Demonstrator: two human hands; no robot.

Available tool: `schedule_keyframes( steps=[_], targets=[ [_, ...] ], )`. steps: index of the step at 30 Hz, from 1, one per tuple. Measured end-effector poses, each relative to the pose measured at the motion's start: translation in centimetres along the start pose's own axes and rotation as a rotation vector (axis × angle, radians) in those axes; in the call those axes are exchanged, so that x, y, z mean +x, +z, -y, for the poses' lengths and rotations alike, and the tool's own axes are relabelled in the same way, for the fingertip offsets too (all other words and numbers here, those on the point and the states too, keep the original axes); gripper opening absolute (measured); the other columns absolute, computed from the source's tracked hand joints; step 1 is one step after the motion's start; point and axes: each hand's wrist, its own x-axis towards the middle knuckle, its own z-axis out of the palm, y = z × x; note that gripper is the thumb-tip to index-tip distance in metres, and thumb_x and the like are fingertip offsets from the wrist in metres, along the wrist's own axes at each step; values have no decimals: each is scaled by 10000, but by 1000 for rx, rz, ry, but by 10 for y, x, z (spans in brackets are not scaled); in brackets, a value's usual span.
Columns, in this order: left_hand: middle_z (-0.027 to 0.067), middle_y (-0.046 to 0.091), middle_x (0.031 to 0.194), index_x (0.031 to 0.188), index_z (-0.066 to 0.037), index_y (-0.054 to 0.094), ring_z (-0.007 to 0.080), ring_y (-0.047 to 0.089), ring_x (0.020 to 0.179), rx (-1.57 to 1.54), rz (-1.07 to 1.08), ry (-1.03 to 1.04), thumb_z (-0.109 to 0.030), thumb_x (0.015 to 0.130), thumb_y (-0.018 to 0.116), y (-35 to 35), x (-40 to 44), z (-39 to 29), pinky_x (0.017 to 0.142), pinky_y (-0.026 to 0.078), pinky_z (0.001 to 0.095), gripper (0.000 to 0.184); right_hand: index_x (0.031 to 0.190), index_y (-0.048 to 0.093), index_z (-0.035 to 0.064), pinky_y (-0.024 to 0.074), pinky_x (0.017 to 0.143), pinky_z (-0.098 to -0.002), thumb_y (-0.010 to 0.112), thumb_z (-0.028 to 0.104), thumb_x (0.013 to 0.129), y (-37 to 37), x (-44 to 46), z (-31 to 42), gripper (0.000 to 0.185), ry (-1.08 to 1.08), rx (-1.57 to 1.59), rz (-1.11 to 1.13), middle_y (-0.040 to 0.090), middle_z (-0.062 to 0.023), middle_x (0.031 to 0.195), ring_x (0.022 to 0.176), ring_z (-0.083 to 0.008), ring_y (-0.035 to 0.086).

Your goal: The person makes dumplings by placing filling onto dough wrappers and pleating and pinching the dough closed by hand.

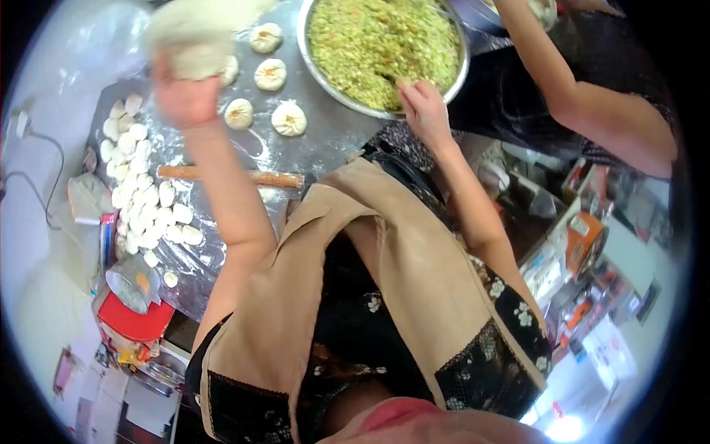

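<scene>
My left hand point(186, 96) is smeared by motion over the far left of the floured table. A pale dough wrapper point(200, 61), blurred along with it, lies at its fingers. My right hand point(427, 111) is pinched closed at the near rim of a large metal bowl point(305, 55). Chopped green filling point(370, 44) fills that bowl. At my right fingertips a thin dark utensil point(387, 76) reaches into the filling, mostly hidden. Several pleated buns point(271, 75) sit between my left hand and the bowl.
Several small dough pieces point(140, 185) are heaped at the table's left. A wooden rolling pin point(274, 178) lies under my left forearm. Another person's arm point(562, 89) reaches in at upper right, beside a second bowl. A red stool point(133, 318) stands below the table's left edge.
</scene>
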Motion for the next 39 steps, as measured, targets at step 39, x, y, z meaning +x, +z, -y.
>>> schedule_keyframes(
  steps=[39],
  targets=[
    [159,552,1191,1246,39,432,274,580,1055,317,-427,-341,-10,856,579,16,-80,142,916,495,428,420,1035,621,-54,516,656,-246,615,140,873,-31,11,113,252,772,1201,52,657,-68,873,706,-113,606]
  ],
)
